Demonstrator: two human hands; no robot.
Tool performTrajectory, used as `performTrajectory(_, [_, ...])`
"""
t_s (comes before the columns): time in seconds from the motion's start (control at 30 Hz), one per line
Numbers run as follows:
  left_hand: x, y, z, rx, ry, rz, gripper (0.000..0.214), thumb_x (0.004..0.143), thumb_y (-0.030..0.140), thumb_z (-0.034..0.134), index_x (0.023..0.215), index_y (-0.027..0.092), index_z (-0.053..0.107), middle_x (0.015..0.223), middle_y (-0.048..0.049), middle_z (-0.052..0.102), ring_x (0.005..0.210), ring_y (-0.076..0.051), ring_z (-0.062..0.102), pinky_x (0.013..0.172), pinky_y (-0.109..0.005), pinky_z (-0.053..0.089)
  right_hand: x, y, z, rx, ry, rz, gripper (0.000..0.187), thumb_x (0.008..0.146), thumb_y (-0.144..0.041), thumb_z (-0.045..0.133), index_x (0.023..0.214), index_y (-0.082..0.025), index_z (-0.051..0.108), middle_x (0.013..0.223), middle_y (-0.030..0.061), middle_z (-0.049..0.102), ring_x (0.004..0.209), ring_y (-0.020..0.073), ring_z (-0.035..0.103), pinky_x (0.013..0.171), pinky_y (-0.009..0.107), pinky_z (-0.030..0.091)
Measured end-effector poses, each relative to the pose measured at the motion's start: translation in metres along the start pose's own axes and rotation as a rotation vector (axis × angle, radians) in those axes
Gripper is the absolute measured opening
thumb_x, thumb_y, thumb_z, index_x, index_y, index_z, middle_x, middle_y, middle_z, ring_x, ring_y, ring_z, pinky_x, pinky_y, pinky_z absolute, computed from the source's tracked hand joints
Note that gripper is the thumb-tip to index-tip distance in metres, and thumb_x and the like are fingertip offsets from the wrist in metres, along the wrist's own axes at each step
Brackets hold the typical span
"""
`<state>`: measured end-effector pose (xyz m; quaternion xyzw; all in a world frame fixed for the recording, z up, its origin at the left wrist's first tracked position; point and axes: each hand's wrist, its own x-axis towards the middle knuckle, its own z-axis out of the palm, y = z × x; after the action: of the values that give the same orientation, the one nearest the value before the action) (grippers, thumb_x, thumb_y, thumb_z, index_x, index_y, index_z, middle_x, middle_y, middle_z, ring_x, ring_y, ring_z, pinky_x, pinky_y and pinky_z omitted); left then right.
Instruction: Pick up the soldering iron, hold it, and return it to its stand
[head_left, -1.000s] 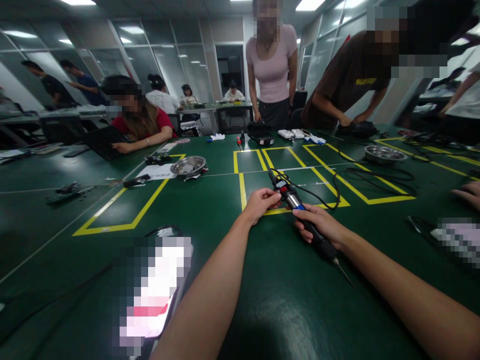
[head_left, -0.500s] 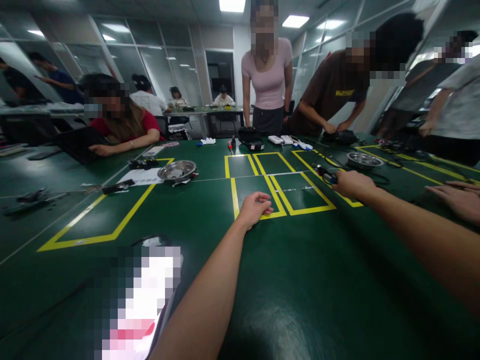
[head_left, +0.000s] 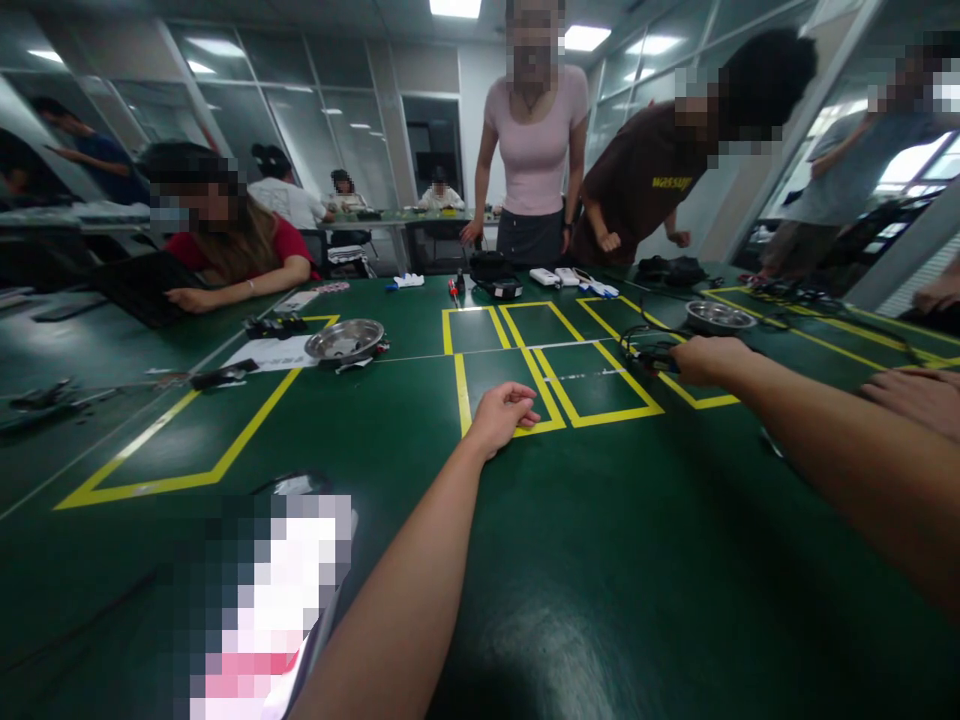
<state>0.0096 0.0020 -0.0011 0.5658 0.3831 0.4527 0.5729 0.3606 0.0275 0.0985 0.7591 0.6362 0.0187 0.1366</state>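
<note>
My left hand (head_left: pixel 504 418) rests on the green table (head_left: pixel 600 560) at the near edge of a yellow tape rectangle (head_left: pixel 480 430). Its fingers are loosely curled, with a gap to the thumb, and nothing shows in it. Farther right, my right hand (head_left: pixel 709 360) is closed on a bundle of black cables (head_left: pixel 654 357), whose dark ends stick out to the left over a taped outline. My fingers hide the gripped part, so its exact shape is unclear.
Metal bowls stand left (head_left: pixel 345 341) and right (head_left: pixel 721 317). A lit phone (head_left: pixel 300 560) lies near my left forearm. Black pouches (head_left: pixel 495 275), white boxes (head_left: pixel 545 277) and a red screwdriver (head_left: pixel 453 289) line the far side. Another person's hand (head_left: pixel 915 395) is at the right edge.
The black cables at my right hand have turned and now spread out more. My left hand keeps its place. Across the table, the person in brown has let go of the black pouch.
</note>
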Motion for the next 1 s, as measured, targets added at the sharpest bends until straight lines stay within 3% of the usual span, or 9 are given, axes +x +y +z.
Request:
performTrajectory(0.17, [0.002,-0.001,0.001,0.005,0.01,-0.01,0.013,0.087,0.018,0.064,0.097,0.009,0.062,0.075,-0.0065,0.067,0.065,-0.014,0.068,0.064,-0.028,0.057,-0.007,-0.004,0.0,0.112,0.02,0.027,0.032,0.077,-0.025,0.07,0.103,-0.007,0.067,0.105,0.0275,0.063,0.09,0.0279,0.063,0.072,0.035,0.042])
performTrajectory(0.27, [0.004,-0.001,0.003,-0.014,0.026,-0.02,0.016,0.089,0.023,0.062,0.097,0.01,0.06,0.081,-0.0077,0.067,0.064,-0.013,0.068,0.061,-0.026,0.057,-0.021,-0.024,0.007,0.29,0.013,-0.003,0.033,0.084,-0.038,0.063,0.106,-0.012,0.063,0.088,0.0165,0.066,0.07,0.0195,0.064,0.062,0.028,0.045])
performTrajectory(0.33, [0.004,-0.001,0.004,-0.036,0.038,-0.025,0.022,0.088,0.029,0.064,0.097,0.01,0.058,0.086,-0.0093,0.067,0.065,-0.014,0.068,0.061,-0.027,0.057,-0.036,-0.047,0.015,0.667,-0.018,-0.043,0.033,0.087,-0.042,0.06,0.106,-0.015,0.059,0.076,0.0085,0.063,0.056,0.015,0.059,0.053,0.025,0.046])
performTrajectory(0.43, [0.003,0.0,0.005,-0.083,0.056,-0.032,0.032,0.087,0.04,0.064,0.097,0.01,0.057,0.093,-0.0118,0.068,0.067,-0.014,0.069,0.063,-0.028,0.058,-0.066,-0.093,0.027,1.412,-0.208,-0.178,0.035,0.082,-0.042,0.067,0.104,-0.019,0.052,0.066,0.0005,0.057,0.046,0.0122,0.052,0.042,0.025,0.045])
performTrajectory(0.53, [0.002,0.003,0.004,-0.173,0.06,-0.043,0.042,0.087,0.05,0.061,0.1,0.011,0.056,0.096,-0.0129,0.068,0.069,-0.016,0.07,0.064,-0.029,0.058,-0.094,-0.136,0.038,1.749,-0.392,-0.292,0.036,0.079,-0.041,0.071,0.102,-0.021,0.051,0.064,-0.0023,0.055,0.043,0.0101,0.05,0.038,0.022,0.043])
performTrajectory(0.67, [0.002,0.003,0.003,-0.264,0.054,-0.023,0.04,0.086,0.049,0.062,0.094,0.01,0.057,0.084,-0.0098,0.068,0.068,-0.017,0.07,0.063,-0.028,0.057,-0.117,-0.164,0.05,1.865,-0.471,-0.354,0.035,0.08,-0.04,0.07,0.102,-0.022,0.05,0.062,-0.0041,0.055,0.04,0.0094,0.049,0.036,0.022,0.043])
performTrajectory(0.8, [0.004,0.002,0.006,-0.216,0.054,-0.046,0.034,0.084,0.042,0.067,0.088,0.01,0.057,0.079,-0.0095,0.068,0.065,-0.015,0.069,0.062,-0.027,0.057,-0.123,-0.161,0.061,1.908,-0.451,-0.376,0.036,0.08,-0.041,0.07,0.103,-0.022,0.049,0.062,-0.0049,0.055,0.041,0.0088,0.049,0.036,0.022,0.045])
performTrajectory(1.0, [0.003,0.005,0.012,-0.124,0.064,-0.051,0.037,0.084,0.046,0.066,0.084,0.01,0.059,0.076,-0.01,0.069,0.061,-0.014,0.068,0.056,-0.024,0.055,-0.125,-0.153,0.062,1.891,-0.381,-0.372,0.039,0.078,-0.044,0.07,0.101,-0.021,0.049,0.06,-0.0061,0.055,0.039,0.0083,0.049,0.035,0.021,0.044])
